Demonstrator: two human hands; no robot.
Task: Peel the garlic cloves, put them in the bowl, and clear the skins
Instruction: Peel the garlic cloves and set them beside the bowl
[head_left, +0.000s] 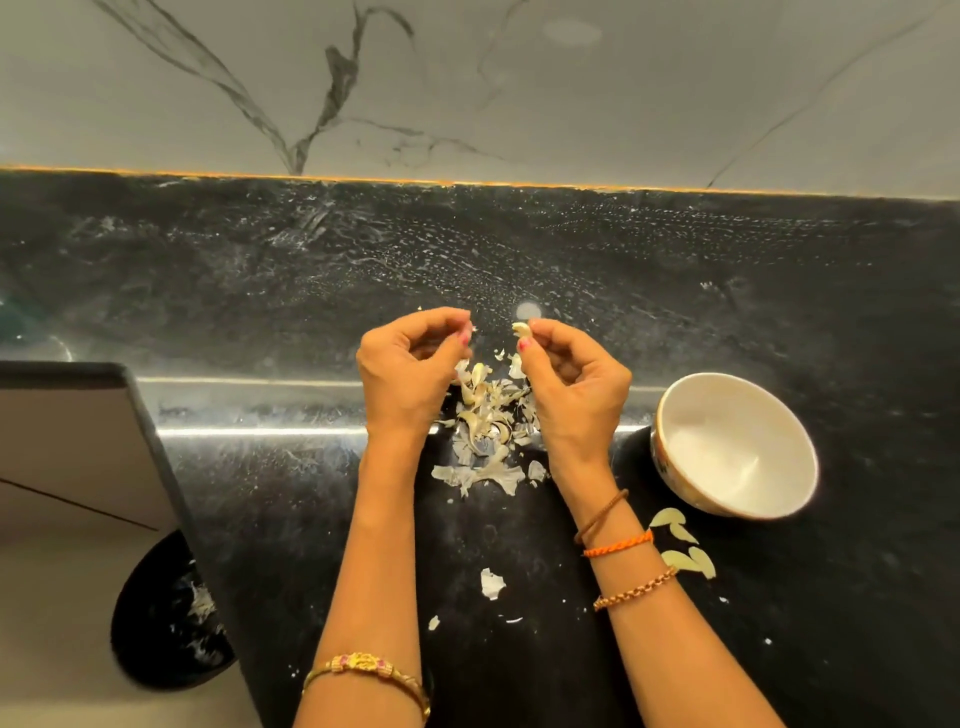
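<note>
Over the black counter (779, 649) I'm mid-peel: right hand (574, 387) is pinching a garlic clove (521, 329) at the fingertips, left hand (410, 364) is curled, pinching maybe a bit of skin, can't tell tbh. Skins (485, 431) are piling up btwn my wrists. Bowl (735, 444) on the right is looking empty, so prob lots left, plus cleanup.

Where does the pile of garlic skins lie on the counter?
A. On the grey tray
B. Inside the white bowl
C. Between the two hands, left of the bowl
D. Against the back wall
C: the garlic skins lie on the dark counter between the left hand and right hand, left of the bowl.
</note>
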